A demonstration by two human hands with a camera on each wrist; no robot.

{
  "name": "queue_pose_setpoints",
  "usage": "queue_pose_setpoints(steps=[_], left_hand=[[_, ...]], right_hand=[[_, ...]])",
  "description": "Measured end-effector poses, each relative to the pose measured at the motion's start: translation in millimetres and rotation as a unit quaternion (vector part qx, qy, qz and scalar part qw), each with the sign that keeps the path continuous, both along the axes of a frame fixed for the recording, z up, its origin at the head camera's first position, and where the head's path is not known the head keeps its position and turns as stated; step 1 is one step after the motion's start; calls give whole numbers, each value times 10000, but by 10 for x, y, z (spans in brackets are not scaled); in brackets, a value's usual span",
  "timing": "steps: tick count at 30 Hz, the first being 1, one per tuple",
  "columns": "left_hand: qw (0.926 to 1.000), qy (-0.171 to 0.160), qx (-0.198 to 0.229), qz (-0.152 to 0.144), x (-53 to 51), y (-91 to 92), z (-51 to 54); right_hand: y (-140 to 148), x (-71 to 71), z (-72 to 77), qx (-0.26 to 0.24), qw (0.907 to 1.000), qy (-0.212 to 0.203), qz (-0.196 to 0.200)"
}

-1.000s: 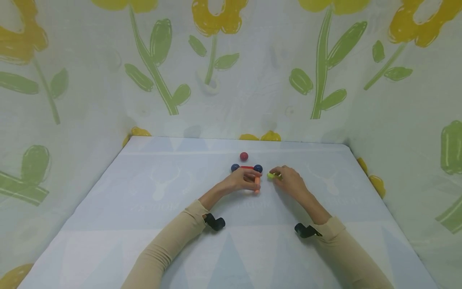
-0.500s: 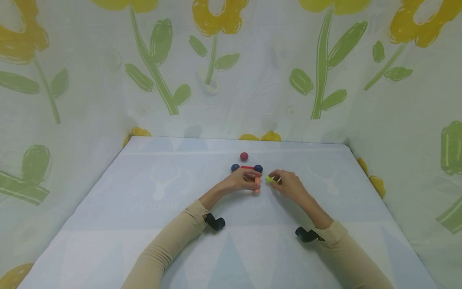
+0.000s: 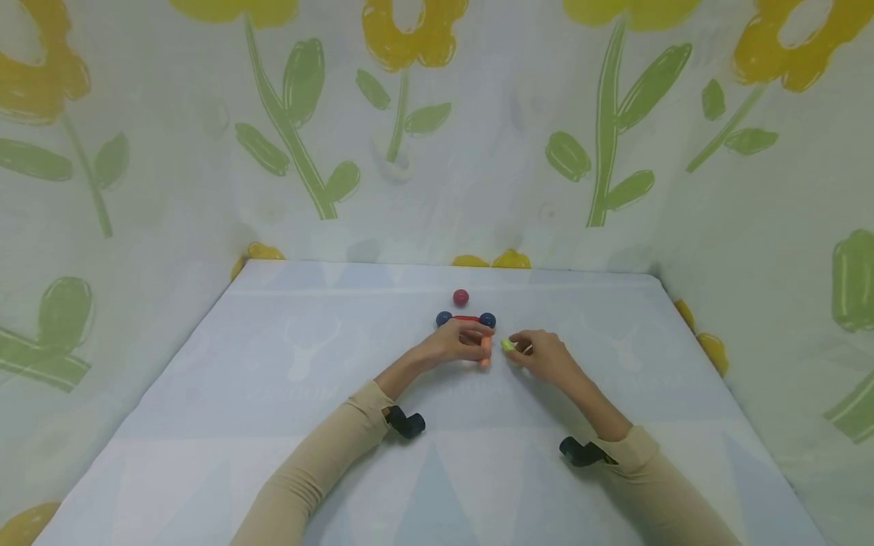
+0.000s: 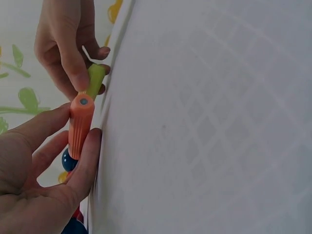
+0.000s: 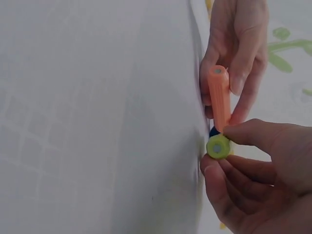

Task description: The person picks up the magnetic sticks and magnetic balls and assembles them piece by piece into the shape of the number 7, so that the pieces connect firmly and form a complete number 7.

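Observation:
My left hand (image 3: 447, 343) pinches an orange magnetic building stick (image 4: 81, 124) between thumb and fingers. The stick's far end is at a dark blue ball (image 3: 488, 320); fingers partly cover where they meet. A red stick (image 3: 466, 318) joins that ball to a second blue ball (image 3: 444, 318) on its left. To the right, my right hand (image 3: 546, 356) pinches a yellow-green magnetic stick (image 5: 218, 146), whose near end shows a round metal tip. In the head view a small gap separates the yellow-green stick from the orange one.
A loose red ball (image 3: 460, 297) lies behind the blue balls, toward the table's back edge. The pale cloth-covered table (image 3: 328, 470) is bounded by flower-printed fabric walls (image 3: 478, 189) at the back and both sides.
My right hand has drawn slightly toward me, and the yellow-green stick has turned and come nearer the near end of the orange stick. The left hand stays in place.

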State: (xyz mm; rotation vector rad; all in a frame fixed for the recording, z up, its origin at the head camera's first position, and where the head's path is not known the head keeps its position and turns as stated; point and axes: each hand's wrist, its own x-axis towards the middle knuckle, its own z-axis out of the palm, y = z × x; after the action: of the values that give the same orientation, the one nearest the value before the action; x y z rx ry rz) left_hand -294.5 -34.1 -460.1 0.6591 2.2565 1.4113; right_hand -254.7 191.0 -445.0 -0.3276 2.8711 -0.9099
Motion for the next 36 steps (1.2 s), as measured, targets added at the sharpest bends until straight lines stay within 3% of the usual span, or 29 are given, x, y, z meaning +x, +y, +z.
queue_pose_setpoints(steps=[6,15,36], left_hand=[[10000,36,-30,-20,4,2,20],[9999,78,-60,-24,2,-1,21],[9999,100,-70,-65,-2,4,1]], right_hand=[[-2,-6,-16,-381,9974,-613,-65],[-5,17,-36,-482,9936,-1020,-98],[-59,158,-53,-923,9848,-1473,1]])
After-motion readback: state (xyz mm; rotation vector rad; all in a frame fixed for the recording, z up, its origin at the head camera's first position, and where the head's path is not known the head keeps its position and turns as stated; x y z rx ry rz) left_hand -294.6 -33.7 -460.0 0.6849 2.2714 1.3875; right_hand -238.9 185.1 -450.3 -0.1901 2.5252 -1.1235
